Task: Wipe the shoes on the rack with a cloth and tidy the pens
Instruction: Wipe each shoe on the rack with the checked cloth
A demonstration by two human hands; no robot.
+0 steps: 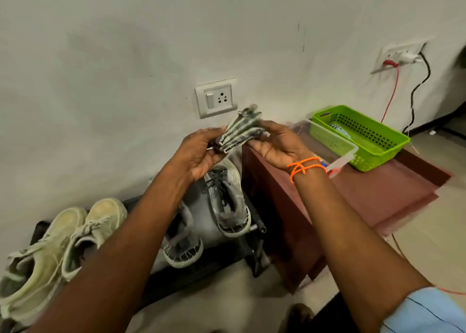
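Head view: pale shoes [50, 247] seen on black rack [201, 264] at left, grey shoes [227, 199] further right. Folded striped cloth [240, 131] held above grey shoes, gripped by left hand [201, 153] and pinched by right hand [277, 148]. Green basket [378, 141] set on brown cabinet [365, 194] at right. Pens not clearly made out.

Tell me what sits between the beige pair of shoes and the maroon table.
In the head view, the grey pair of shoes sits there on the black rack, between the beige pair of shoes and the maroon table.
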